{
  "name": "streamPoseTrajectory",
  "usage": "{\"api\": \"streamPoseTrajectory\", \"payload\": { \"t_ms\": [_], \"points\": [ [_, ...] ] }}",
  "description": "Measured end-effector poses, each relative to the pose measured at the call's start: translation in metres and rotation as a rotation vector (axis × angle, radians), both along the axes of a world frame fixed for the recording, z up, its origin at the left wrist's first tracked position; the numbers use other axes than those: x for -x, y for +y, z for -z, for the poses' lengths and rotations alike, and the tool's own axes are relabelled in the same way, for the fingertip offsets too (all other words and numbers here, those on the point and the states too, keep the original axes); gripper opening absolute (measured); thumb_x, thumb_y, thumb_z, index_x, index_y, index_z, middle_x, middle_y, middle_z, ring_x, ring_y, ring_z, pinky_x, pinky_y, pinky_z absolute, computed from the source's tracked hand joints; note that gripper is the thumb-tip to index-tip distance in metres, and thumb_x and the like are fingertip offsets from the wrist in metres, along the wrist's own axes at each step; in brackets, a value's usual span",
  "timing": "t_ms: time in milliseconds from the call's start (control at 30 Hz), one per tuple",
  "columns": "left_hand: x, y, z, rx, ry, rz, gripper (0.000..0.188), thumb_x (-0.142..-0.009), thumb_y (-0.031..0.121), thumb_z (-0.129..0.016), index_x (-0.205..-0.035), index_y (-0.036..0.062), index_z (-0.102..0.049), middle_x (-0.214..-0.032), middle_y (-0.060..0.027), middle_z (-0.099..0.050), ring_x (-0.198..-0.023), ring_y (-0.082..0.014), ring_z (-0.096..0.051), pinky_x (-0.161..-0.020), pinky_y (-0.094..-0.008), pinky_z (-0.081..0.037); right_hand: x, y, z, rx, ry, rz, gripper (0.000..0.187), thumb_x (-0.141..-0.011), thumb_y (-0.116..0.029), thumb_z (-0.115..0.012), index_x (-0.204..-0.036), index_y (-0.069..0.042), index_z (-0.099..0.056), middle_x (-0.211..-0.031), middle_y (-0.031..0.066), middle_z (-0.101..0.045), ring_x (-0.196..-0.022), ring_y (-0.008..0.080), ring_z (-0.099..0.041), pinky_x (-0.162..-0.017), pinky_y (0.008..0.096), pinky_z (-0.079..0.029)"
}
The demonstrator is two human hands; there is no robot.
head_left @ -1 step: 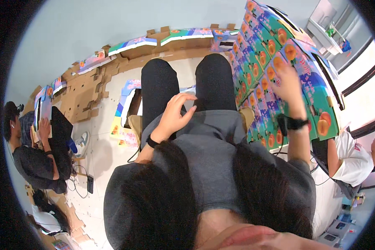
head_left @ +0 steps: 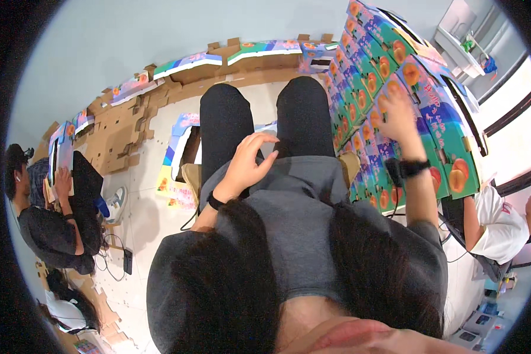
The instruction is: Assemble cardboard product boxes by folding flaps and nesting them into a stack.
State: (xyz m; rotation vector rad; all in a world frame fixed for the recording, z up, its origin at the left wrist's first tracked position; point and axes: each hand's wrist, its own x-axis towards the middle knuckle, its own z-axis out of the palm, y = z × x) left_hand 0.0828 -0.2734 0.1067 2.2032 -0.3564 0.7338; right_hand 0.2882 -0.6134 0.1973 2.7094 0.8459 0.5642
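Over my lap, my left hand (head_left: 249,164) lies with its fingers stretched and the thumb apart, holding nothing. My right hand (head_left: 400,120) is raised at the nearer row of printed cardboard boxes (head_left: 459,154), which are purple and green with orange fruit pictures. Motion smears its fingers, so I cannot tell whether they touch a box. Behind that row rises a taller stack of matching boxes (head_left: 369,61). On the floor beside my left leg sits a similar printed carton (head_left: 172,159) with a dark opening.
Flattened brown cardboard (head_left: 109,144) lines the wall, with printed box pieces (head_left: 265,52) along it. To the left a seated person (head_left: 56,230) holds a printed box. Another person in a white shirt (head_left: 501,227) is at the right. A cable with a black block (head_left: 127,261) lies on the floor.
My right hand and wrist have shifted slightly to the left along the boxes. My left hand stays where it was.
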Motion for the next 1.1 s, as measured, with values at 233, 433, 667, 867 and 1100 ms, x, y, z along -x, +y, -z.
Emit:
{"api": "streamPoseTrajectory", "payload": {
  "t_ms": [233,433,667,867,1100],
  "points": [
    [0.001,0.004,0.005,-0.017,0.154,0.042,0.034,-0.085,0.014,-0.068,-0.117,0.0046,-0.061,-0.118,-0.0135,-0.062,-0.115,-0.0338,-0.057,-0.101,-0.0414,-0.042,-0.134,0.007,0.091,0.402,-0.114,0.279,0.059,-0.094,-0.032,-0.051,-0.149,-0.009,-0.043,-0.161,0.0133,-0.028,-0.153,0.0304,-0.011,-0.123,0.0529,-0.004],
    [0.004,0.006,0.008,-0.031,0.187,0.035,0.035,-0.086,0.016,-0.068,-0.118,0.0046,-0.06,-0.117,-0.0134,-0.062,-0.116,-0.0333,-0.056,-0.101,-0.041,-0.042,-0.151,0.0,0.087,0.777,-0.291,0.448,0.062,-0.102,-0.035,-0.035,-0.157,-0.008,-0.023,-0.165,0.0075,-0.019,-0.154,0.0304,-0.003,-0.122,0.0551,0.003],
    [0.001,0.005,0.011,-0.039,0.185,0.053,0.032,-0.086,0.017,-0.068,-0.117,0.0076,-0.062,-0.115,-0.0094,-0.065,-0.113,-0.0313,-0.058,-0.097,-0.0401,-0.044,-0.16,-0.012,0.094,0.674,-0.297,0.461,0.068,-0.099,-0.04,-0.037,-0.156,-0.006,-0.025,-0.164,0.0073,-0.023,-0.153,0.0252,-0.007,-0.123,0.0521,0.003],
    [0.001,0.006,0.01,-0.052,0.217,0.071,0.032,-0.086,0.017,-0.068,-0.117,0.008,-0.062,-0.115,-0.0092,-0.065,-0.113,-0.031,-0.058,-0.097,-0.0402,-0.044,-0.148,-0.01,0.089,0.696,-0.297,0.465,0.08,-0.094,-0.054,-0.039,-0.157,-0.006,-0.024,-0.165,0.0064,-0.018,-0.154,0.0248,-0.003,-0.123,0.0516,0.002],
    [0.002,0.009,0.014,-0.062,0.281,0.123,0.035,-0.087,0.016,-0.068,-0.12,0.0047,-0.059,-0.118,-0.0148,-0.062,-0.117,-0.0327,-0.057,-0.102,-0.0408,-0.043,-0.136,0.004,0.079,0.698,-0.152,0.507,0.068,-0.1,-0.043,-0.036,-0.157,-0.009,-0.023,-0.167,0.0056,-0.012,-0.154,0.029,0.002,-0.121,0.053,0.003]
  ]
}}
